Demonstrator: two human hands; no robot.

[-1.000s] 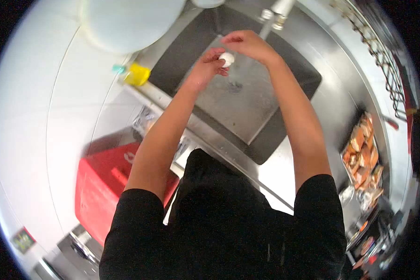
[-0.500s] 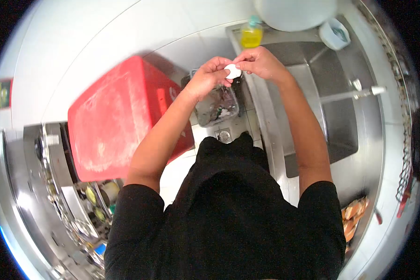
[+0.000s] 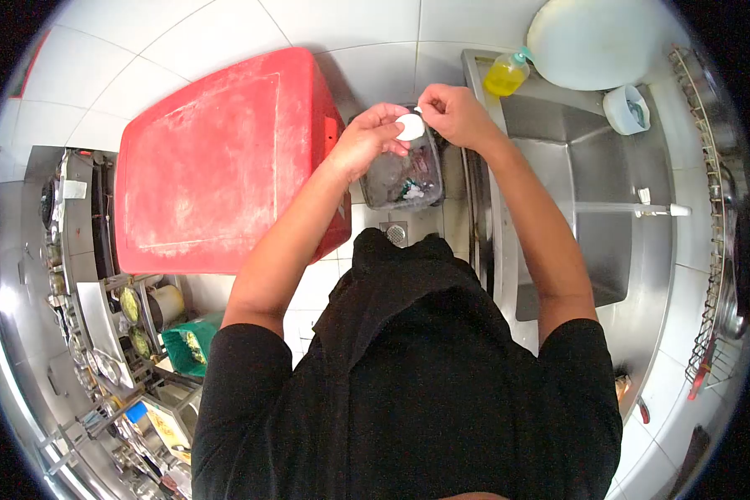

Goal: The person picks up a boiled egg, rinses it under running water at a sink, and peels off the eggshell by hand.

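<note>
My left hand (image 3: 367, 143) is closed around a smooth white egg (image 3: 410, 127), its thumb and fingertips along the near side. My right hand (image 3: 457, 117) is just to the right, a little apart from the egg. Its thumb and forefinger pinch a small white scrap that looks like shell (image 3: 418, 109). Both hands are above a clear plastic bin (image 3: 383, 205) that contains dark waste and white bits.
A large red container (image 3: 208, 167) stands left of my arms. To the right is a steel sink (image 3: 604, 250) with a tap (image 3: 679, 210). A bottle of yellow liquid (image 3: 506, 77) and a white tub (image 3: 625, 112) are behind it. Shelving with food containers stands at lower left.
My right hand has drawn slightly away from the egg, and a small white scrap now shows at its fingertips. The left hand still holds the egg. The camera view has shifted.
</note>
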